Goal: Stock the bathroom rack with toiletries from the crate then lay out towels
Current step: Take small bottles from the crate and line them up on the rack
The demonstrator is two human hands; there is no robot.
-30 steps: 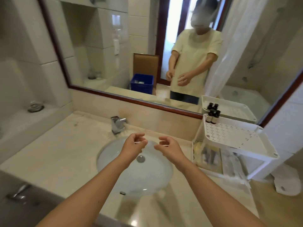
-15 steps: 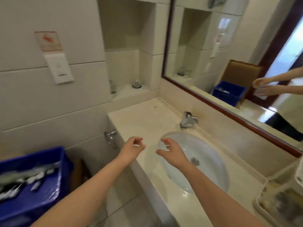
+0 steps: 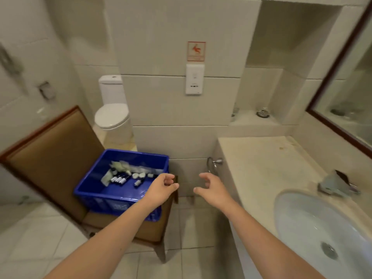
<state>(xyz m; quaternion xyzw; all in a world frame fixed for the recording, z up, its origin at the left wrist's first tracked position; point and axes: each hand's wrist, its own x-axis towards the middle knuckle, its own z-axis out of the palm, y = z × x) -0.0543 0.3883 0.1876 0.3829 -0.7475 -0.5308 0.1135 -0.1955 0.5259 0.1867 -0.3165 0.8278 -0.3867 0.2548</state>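
beige tiled walls (image 3: 177,101), white toilet (image 3: 112,115), brown chair (image 3: 50,158), marble counter (image 3: 267,168)

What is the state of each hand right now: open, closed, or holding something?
Left hand: open, fingers loosely curled, holding nothing, by the blue crate.
Right hand: open, fingers spread, holding nothing.

Just the one camera here, a wide-angle strapped to the person's head, so it looks forward and pretty steeply down from up high, with the left forearm (image 3: 112,234) and right forearm (image 3: 253,228) poking in from the bottom edge. It's facing the tiled wall (image 3: 181,117), crate (image 3: 112,202) on a chair (image 3: 50,162) close by at lower left, toilet (image 3: 111,115) farther back, and the tabletop (image 3: 271,168) with the sink (image 3: 312,224) running off the right side. Straight lines bow toward the edges, so the mirror (image 3: 342,93) at far right leans hard.
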